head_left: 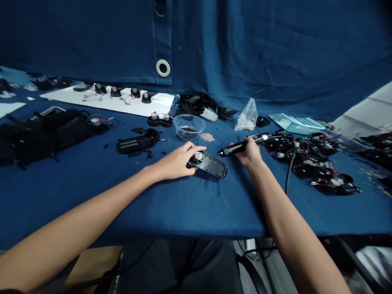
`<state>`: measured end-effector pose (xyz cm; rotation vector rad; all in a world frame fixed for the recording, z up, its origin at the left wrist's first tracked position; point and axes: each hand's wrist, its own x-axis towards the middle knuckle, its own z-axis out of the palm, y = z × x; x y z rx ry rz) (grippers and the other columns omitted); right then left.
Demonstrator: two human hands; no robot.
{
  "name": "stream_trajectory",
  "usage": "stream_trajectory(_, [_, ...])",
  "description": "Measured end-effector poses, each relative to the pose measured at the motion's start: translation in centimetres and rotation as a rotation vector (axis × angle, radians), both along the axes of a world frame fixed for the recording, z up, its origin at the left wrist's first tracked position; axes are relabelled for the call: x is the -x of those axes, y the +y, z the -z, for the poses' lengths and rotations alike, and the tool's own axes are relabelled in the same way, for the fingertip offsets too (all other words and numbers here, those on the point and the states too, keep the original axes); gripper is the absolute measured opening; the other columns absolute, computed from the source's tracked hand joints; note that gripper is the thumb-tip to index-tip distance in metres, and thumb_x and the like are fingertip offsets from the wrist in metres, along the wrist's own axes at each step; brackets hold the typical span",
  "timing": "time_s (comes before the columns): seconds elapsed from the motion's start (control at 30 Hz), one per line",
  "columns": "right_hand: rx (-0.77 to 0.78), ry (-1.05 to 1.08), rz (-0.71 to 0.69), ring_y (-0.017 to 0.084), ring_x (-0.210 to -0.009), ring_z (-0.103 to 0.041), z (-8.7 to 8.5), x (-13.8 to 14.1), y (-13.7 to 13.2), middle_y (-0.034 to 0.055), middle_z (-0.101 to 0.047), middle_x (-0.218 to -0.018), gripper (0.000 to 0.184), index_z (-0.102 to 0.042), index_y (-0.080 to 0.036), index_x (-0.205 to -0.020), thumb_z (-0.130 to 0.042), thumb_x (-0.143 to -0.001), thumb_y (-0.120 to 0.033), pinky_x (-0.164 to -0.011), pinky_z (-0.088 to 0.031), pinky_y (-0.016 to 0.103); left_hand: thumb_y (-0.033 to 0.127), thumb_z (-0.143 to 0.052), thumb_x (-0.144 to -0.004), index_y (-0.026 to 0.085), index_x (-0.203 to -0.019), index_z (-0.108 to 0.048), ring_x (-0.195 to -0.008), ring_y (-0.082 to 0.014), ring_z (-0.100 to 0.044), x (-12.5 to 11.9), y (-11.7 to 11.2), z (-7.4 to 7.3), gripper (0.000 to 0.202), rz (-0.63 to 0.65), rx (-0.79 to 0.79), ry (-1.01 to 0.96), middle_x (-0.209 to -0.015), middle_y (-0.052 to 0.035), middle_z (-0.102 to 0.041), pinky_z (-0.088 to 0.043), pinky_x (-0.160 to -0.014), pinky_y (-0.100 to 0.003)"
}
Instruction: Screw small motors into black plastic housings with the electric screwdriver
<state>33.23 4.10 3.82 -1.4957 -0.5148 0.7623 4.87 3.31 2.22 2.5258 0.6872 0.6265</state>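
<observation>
My left hand (179, 162) grips one end of a long black plastic housing (213, 166), its open side up, with a small round motor (198, 156) at the held end. My right hand (250, 152) is wrapped around a black electric screwdriver (235, 148), held nearly level. Its thin bit points left, close to the housing's far edge; whether the two touch I cannot tell. Just beyond lies a pile of small screws (207, 137), beside a clear round bowl (187, 130) with dark small pieces in it.
Black assemblies with red wires (306, 159) crowd the right side, near a turquoise basket (295, 123). A clear plastic bag (247, 116) stands behind. Left are black parts (139, 141), a white board (122, 104) with motor units, and a dark heap (45, 134). The screwdriver's cable (289, 171) hangs over the table.
</observation>
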Motion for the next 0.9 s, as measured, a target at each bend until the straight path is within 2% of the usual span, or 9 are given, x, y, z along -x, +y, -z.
stream_trajectory(0.1, [0.140,-0.123,-0.087,0.012,-0.057,-0.058,1.1,-1.3,-0.4,-0.0018,-0.050,-0.064,0.020,-0.044,-0.019,-0.082,-0.051,-0.092,-0.035,-0.058,-0.055,0.027,0.025,-0.061,-0.082,0.026,-0.142,-0.040,-0.120,-0.0218,-0.054,0.3,0.1,-0.6,0.064,-0.030,0.003,-0.188,-0.135,-0.0066,-0.051,-0.044,-0.102,-0.037])
stream_trajectory(0.23, [0.359,-0.387,-0.158,0.016,-0.049,-0.053,1.4,-2.5,-0.9,0.0045,-0.054,-0.057,0.042,-0.054,-0.015,-0.068,-0.067,-0.080,-0.053,-0.047,-0.043,0.028,0.031,-0.070,-0.080,0.023,-0.134,-0.048,-0.118,-0.0218,-0.057,0.2,0.3,-1.1,0.059,-0.094,0.058,-0.415,-0.127,-0.0066,-0.060,-0.043,-0.106,-0.040])
stream_trajectory(0.37, [0.423,-0.632,-0.151,0.022,-0.061,-0.059,0.6,-1.7,-1.6,0.0103,-0.058,-0.062,0.045,-0.055,-0.016,-0.059,-0.073,-0.074,-0.055,-0.059,-0.044,0.033,0.035,-0.070,-0.082,0.020,-0.121,-0.056,-0.111,-0.0214,-0.061,-0.2,0.5,-1.3,0.044,-0.130,0.248,-0.649,-0.122,-0.0074,-0.063,-0.049,-0.097,-0.037])
stream_trajectory(0.47, [0.185,-0.747,-0.192,0.023,-0.080,-0.063,-1.0,1.0,-3.2,0.0107,-0.064,-0.078,0.045,-0.063,-0.016,-0.076,-0.060,-0.083,-0.060,-0.071,-0.047,0.032,0.041,-0.064,-0.086,0.018,-0.120,-0.057,-0.096,-0.0203,-0.065,-0.6,0.6,-1.5,0.042,-0.166,0.496,-0.784,-0.112,-0.0087,-0.065,-0.056,-0.076,-0.031])
stream_trajectory(0.53, [-0.237,-0.694,-0.451,0.022,-0.090,-0.065,-2.0,3.3,-4.6,0.0096,-0.067,-0.095,0.052,-0.066,-0.019,-0.104,-0.043,-0.092,-0.064,-0.077,-0.050,0.033,0.045,-0.058,-0.090,0.016,-0.116,-0.058,-0.080,-0.0177,-0.066,-0.7,0.7,-1.6,0.039,-0.226,0.638,-0.841,-0.099,-0.0083,-0.066,-0.055,-0.065,-0.028])
stream_trajectory(0.6, [-0.474,-0.658,-0.739,0.022,-0.108,-0.062,-2.6,5.5,-5.6,0.0076,-0.065,-0.114,0.051,-0.061,-0.023,-0.123,-0.049,-0.091,-0.061,-0.090,-0.049,0.033,0.049,-0.052,-0.093,0.014,-0.107,-0.059,-0.070,-0.0154,-0.065,-0.8,0.6,-1.7,0.038,-0.297,0.743,-0.875,-0.089,-0.0074,-0.064,-0.054,-0.060,-0.027])
stream_trajectory(0.63, [-0.495,-0.676,-0.812,0.022,-0.111,-0.060,-2.7,6.3,-5.9,0.0060,-0.064,-0.119,0.049,-0.060,-0.024,-0.125,-0.058,-0.088,-0.057,-0.094,-0.047,0.033,0.050,-0.049,-0.095,0.014,-0.104,-0.059,-0.067,-0.0147,-0.064,-0.8,0.6,-1.6,0.039,-0.325,0.785,-0.880,-0.087,-0.0073,-0.063,-0.052,-0.058,-0.026])
stream_trajectory(0.7, [-0.449,-0.771,-0.821,0.021,-0.107,-0.061,-2.4,7.4,-6.1,0.0042,-0.065,-0.116,0.043,-0.063,-0.023,-0.119,-0.068,-0.084,-0.048,-0.093,-0.047,0.033,0.052,-0.047,-0.096,0.014,-0.102,-0.057,-0.067,-0.0139,-0.063,-0.8,0.5,-1.5,0.040,-0.351,0.820,-0.853,-0.089,-0.0080,-0.063,-0.050,-0.056,-0.024])
stream_trajectory(0.9, [-0.399,-0.935,-0.707,0.017,-0.084,-0.059,-1.2,7.7,-5.7,0.0035,-0.066,-0.093,0.028,-0.066,-0.017,-0.102,-0.063,-0.088,-0.042,-0.078,-0.045,0.030,0.031,-0.067,-0.083,0.014,-0.124,-0.048,-0.082,-0.0165,-0.062,-0.9,0.5,-0.9,0.048,-0.361,0.614,-0.638,-0.098,-0.0080,-0.063,-0.049,-0.064,-0.027])
